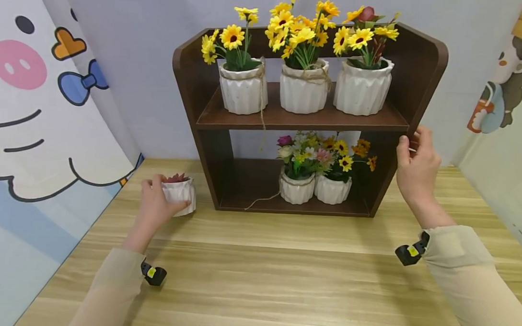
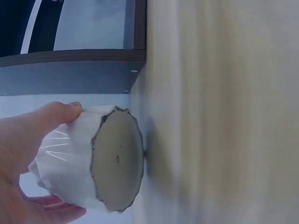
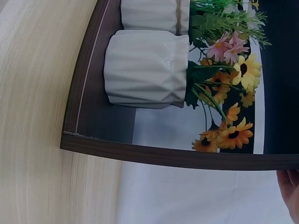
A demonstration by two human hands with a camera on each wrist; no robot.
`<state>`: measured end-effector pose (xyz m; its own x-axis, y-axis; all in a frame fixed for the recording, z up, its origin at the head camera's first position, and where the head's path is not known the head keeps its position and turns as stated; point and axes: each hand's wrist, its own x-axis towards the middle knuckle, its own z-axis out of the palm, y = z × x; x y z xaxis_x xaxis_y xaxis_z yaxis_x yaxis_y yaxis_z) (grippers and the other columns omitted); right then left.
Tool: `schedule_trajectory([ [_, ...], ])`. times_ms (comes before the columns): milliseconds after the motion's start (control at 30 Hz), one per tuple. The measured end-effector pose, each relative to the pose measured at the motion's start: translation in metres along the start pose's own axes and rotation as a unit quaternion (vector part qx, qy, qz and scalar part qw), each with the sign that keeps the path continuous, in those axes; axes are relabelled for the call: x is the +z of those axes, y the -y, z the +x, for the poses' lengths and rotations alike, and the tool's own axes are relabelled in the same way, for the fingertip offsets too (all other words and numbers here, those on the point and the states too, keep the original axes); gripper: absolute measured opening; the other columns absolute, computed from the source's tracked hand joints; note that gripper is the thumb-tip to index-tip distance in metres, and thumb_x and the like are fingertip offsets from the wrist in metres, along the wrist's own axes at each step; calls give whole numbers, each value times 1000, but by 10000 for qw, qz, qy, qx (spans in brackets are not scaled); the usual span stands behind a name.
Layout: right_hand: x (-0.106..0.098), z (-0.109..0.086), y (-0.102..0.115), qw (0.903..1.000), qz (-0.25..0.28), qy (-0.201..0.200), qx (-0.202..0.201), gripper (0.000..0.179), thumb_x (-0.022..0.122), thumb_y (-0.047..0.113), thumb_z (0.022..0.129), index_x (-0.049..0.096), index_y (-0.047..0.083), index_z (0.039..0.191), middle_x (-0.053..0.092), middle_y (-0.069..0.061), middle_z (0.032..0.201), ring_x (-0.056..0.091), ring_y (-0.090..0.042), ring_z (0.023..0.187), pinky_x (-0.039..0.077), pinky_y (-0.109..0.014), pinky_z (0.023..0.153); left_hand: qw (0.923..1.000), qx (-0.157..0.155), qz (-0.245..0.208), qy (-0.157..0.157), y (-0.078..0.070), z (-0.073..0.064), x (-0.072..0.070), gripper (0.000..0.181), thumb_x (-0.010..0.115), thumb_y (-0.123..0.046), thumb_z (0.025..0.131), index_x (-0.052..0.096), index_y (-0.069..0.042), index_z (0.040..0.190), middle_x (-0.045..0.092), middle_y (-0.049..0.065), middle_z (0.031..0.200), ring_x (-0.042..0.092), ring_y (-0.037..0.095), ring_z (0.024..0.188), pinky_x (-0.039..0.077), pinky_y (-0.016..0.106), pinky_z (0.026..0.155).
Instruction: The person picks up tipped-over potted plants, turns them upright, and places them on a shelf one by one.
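My left hand holds a small white ribbed pot with a dark-red succulent, just left of the dark-brown two-tier shelf. In the left wrist view the thumb and fingers span the pot's sides. The pot is tilted there, its underside exposed and its lower edge close over the table. My right hand touches the shelf's right side panel, thumb at the front edge; in the right wrist view only part of its fingers shows against the panel's outer face.
Three white pots with yellow flowers, one of them a middle pot, stand on the upper tier. Below are a mixed-flower pot and a sunflower pot. A string trails over the lower board. The wooden table extends in front.
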<state>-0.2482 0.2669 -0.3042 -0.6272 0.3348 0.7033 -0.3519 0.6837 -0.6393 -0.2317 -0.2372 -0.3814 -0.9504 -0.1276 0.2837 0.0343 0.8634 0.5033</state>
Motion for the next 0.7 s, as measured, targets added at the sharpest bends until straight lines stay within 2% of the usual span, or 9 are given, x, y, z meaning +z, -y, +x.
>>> schedule_trajectory([
  [167,-1,0,-1,10000,1,-6,55,34,43,27,94,50,4,118,63,-16,105,44,19,80,37,-4,70,9998,-46,53,-178,3,-13,-1,77,80,-29,66,31,7,113,37,31,109,42,41,96,40,53,83],
  [267,-1,0,-1,10000,20,-29,72,34,43,26,93,50,3,117,63,-16,104,44,19,80,37,-4,70,9998,-78,56,-190,3,-17,-2,87,81,-29,64,27,9,121,37,32,111,43,43,99,39,54,85],
  [433,-1,0,0,10000,24,-29,74,33,43,26,93,50,3,116,63,-16,104,43,19,79,37,-4,70,9994,-256,244,42,5,-22,-4,108,82,-34,61,17,6,138,31,36,119,42,50,104,39,58,86],
  [567,0,0,0,10000,31,-29,68,33,43,26,93,51,3,116,63,-17,104,43,20,78,37,-4,69,9983,-411,354,212,7,-26,-3,109,82,-35,62,17,8,139,26,36,122,40,51,105,38,59,87],
  [700,0,0,1,10000,37,-22,63,34,43,27,93,51,4,117,63,-16,105,43,20,79,37,-4,70,9979,-456,397,249,7,-29,-1,107,81,-33,63,19,11,138,23,36,123,40,52,106,37,59,87],
])
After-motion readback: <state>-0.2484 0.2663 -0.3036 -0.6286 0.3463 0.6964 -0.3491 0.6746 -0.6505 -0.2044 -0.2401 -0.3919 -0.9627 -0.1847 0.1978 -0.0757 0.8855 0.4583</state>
